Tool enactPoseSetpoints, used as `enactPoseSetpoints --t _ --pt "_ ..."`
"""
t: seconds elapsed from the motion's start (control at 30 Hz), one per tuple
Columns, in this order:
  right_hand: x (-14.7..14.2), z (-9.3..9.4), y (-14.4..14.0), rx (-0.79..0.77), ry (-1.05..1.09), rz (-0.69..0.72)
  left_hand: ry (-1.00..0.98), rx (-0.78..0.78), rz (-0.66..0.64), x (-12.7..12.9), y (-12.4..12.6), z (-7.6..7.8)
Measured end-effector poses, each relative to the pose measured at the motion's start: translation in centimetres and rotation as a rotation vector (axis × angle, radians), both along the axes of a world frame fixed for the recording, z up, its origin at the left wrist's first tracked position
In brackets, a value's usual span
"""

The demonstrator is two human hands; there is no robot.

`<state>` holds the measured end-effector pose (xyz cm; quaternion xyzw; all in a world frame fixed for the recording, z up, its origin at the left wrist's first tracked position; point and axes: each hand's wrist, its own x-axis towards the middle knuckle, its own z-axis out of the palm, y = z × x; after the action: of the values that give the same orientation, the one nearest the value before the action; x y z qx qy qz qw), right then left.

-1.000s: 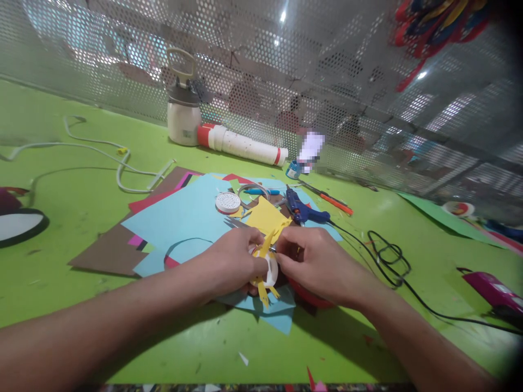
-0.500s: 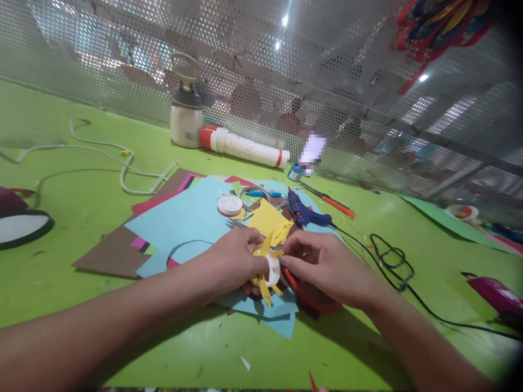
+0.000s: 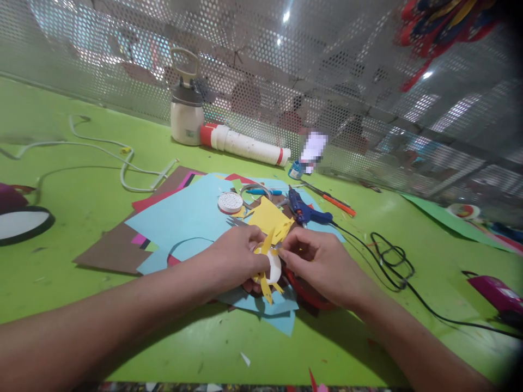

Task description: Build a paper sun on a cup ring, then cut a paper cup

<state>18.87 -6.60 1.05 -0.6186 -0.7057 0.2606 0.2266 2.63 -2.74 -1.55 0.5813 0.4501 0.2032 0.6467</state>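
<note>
My left hand (image 3: pixel 241 256) is closed around a small white round piece (image 3: pixel 275 268) with yellow paper strips (image 3: pixel 266 288) sticking out from it. Thumb and fingers of my right hand (image 3: pixel 316 261) are pinched together at the right edge of this piece; what lies between the fingertips is too small to make out. Just behind the hands is a cut sheet of yellow paper (image 3: pixel 267 215). Grey scissor blades (image 3: pixel 237 222) show beside my left hand. Under my right hand lies a red ring-shaped thing (image 3: pixel 312 296), partly hidden.
Light-blue sheets (image 3: pixel 175 212) and brown paper (image 3: pixel 110 247) spread beneath. A blue glue gun (image 3: pixel 304 209) with a black cord (image 3: pixel 396 277) lies behind my right hand. A white dotted disc (image 3: pixel 230 202), a spray bottle (image 3: pixel 187 117) and a white-red tube (image 3: pixel 245 144) stand farther back.
My right fingertips have shifted slightly up along the white piece's edge, covering a yellow strip that stuck out there. The white piece has turned a little in my left hand.
</note>
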Motion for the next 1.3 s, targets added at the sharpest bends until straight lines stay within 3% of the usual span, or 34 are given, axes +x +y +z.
enactPoseSetpoints --t 0.37,1.3 --pt "0.00 0.08 -0.01 -0.011 -0.011 0.009 0.006 -0.029 0.015 0.15 -0.24 0.66" --pt "0.16 -0.36 -0.06 0.053 -0.047 0.028 0.007 -0.010 0.011 0.07 -0.12 0.40"
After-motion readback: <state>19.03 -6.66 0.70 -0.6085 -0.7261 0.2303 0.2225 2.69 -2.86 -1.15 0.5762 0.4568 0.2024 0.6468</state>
